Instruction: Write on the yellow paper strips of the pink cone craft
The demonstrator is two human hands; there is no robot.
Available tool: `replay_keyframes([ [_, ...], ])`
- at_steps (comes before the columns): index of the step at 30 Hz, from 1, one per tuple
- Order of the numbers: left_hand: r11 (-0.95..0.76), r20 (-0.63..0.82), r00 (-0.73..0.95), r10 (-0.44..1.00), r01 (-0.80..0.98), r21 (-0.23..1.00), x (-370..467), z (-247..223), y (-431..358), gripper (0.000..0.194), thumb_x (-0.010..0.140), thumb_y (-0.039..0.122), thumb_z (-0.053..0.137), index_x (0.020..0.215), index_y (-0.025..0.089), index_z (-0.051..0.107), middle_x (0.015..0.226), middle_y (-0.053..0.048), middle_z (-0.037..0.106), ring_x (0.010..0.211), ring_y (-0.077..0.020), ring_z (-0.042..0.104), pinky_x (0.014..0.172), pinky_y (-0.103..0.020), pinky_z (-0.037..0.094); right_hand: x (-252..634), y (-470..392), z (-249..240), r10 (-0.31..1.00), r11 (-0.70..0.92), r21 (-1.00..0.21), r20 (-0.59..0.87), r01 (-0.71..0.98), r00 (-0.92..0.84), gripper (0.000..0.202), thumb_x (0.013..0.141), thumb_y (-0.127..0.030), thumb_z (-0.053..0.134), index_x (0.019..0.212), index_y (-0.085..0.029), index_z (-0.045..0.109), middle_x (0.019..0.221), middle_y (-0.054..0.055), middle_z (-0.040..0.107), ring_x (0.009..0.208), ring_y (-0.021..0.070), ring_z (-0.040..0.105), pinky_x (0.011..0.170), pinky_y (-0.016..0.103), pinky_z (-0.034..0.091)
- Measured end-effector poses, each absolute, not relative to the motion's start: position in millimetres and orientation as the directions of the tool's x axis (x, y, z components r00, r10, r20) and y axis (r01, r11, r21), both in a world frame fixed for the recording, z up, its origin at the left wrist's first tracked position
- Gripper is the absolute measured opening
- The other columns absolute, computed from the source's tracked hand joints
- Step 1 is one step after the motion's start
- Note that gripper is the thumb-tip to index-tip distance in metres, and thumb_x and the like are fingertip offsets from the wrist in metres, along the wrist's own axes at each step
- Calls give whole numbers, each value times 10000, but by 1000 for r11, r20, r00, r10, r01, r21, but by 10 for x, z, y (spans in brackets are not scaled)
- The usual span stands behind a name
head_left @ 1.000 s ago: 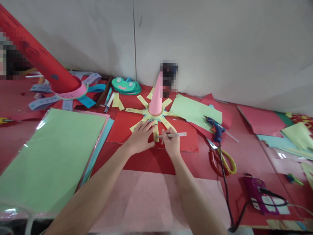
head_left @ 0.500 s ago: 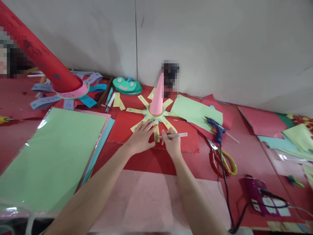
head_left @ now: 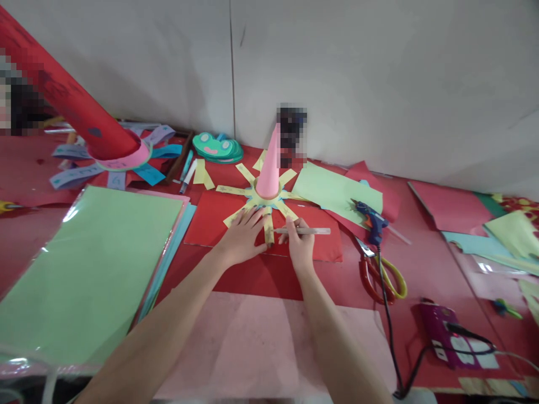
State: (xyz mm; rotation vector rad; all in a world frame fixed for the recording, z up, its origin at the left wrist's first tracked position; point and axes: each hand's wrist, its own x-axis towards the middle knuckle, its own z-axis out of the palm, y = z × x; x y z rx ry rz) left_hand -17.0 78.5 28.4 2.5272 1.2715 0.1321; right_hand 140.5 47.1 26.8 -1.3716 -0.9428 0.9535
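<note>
Farther right than in the earlier frame sits the right hand point(head_left: 300, 242), its thumb and fingers pinching a pale pen point(head_left: 315, 230); the left hand point(head_left: 241, 238) and the paperwork hold their place. Nearest lies a pink sheet point(head_left: 252, 342); beyond it, the left fingers are spread flat over yellow strips, the thumb beside the end of the front strip point(head_left: 269, 229); the pen's tip points at that strip, touching or just above, I cannot tell which. Behind the hands the pink cone point(head_left: 268, 178) stands upright amid the ring of strips, partly over a red board point(head_left: 326, 238); the ring looks assembled, several strips bear dark marks, and marking seems partway through; any bare strips are too small to make out. Farther left lie loose yellow pieces point(head_left: 200, 171), near green frog-faced cutouts point(head_left: 219, 150).
</note>
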Motion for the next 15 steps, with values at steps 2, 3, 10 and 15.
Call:
replay_keyframes([
  [2, -564, -44, 606, 794, 763, 315, -172, 271, 787, 641, 887, 420, 487, 1445, 176, 290, 1532, -101, 294, 1442, -281, 166, 1176, -468, 121, 1401, 462, 256, 938, -9, -998, 12, 61, 345, 382, 821, -428, 624, 596, -227, 389, 400, -86, 485, 432, 116, 581, 500, 217, 446],
  [3, -566, -40, 607, 793, 761, 317, -174, 267, 786, 623, 902, 423, 465, 1445, 173, 291, 1532, -102, 296, 1442, -281, 166, 1176, -468, 119, 1402, 462, 246, 937, -8, -996, 23, 89, 347, 388, 820, -421, 626, 590, -230, 379, 384, -92, 458, 441, 121, 587, 505, 217, 447],
  [10, -562, -29, 605, 796, 756, 335, -182, 287, 772, 591, 942, 455, 388, 1455, 180, 287, 1536, -98, 289, 1443, -282, 164, 1175, -472, 129, 1421, 478, 194, 946, -16, -987, 38, 162, 321, 378, 841, -403, 586, 584, -234, 366, 376, -97, 432, 408, 115, 557, 484, 215, 431],
  [15, -566, -62, 613, 788, 761, 317, -183, 288, 775, 617, 914, 396, 441, 1460, 161, 277, 1551, -102, 255, 1449, -281, 135, 1178, -473, 109, 1424, 480, 196, 948, -34, -988, 16, 150, 318, 375, 838, -407, 587, 586, -236, 368, 377, -91, 439, 443, 134, 593, 487, 219, 439],
])
